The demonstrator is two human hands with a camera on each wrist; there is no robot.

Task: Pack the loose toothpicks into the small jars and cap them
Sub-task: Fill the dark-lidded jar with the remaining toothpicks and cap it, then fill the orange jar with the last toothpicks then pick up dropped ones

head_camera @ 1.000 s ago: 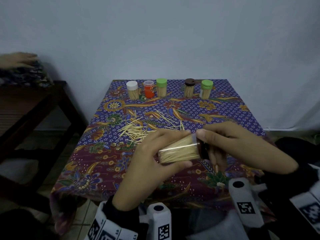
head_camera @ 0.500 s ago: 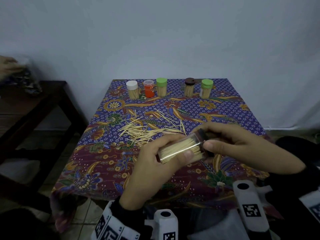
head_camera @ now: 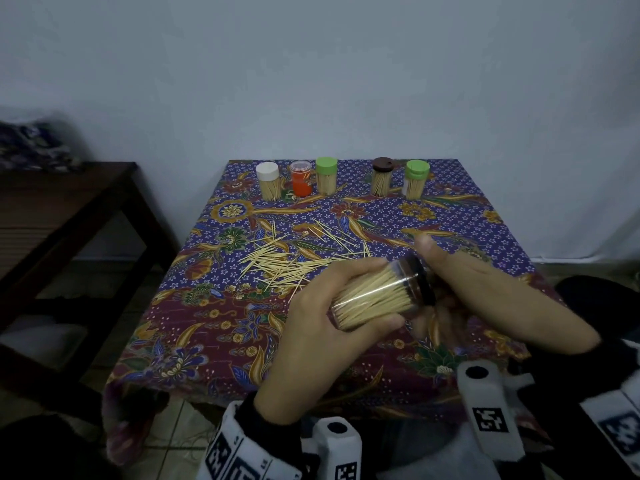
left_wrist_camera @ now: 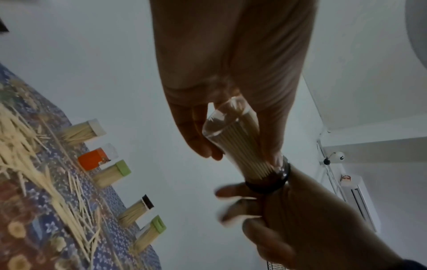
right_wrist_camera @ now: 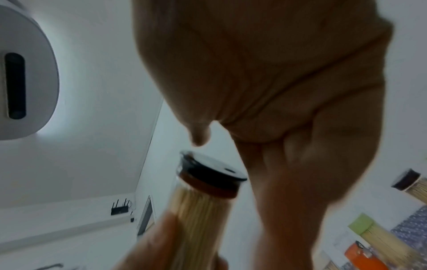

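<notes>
The left hand (head_camera: 311, 327) was wrapped around the full jar (head_camera: 374, 299), the right hand (head_camera: 485, 292) loose by its dark cap (head_camera: 420, 278), which needed one firm, straight push.

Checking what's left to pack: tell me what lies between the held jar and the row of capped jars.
In the head view, loose toothpicks lie scattered on the tablecloth between the held jar and the row of capped jars.

A plain room in a home, by the look of it: a floral batik cloth (head_camera: 242, 306) covers the tabletop at centre frame, against bare pale walls (head_camera: 311, 81). A dark wooden side table (head_camera: 69, 202) stands at left, tiled floor (head_camera: 166, 438) below; the left wrist view shows an air conditioner (left_wrist_camera: 355, 201) at right.
</notes>
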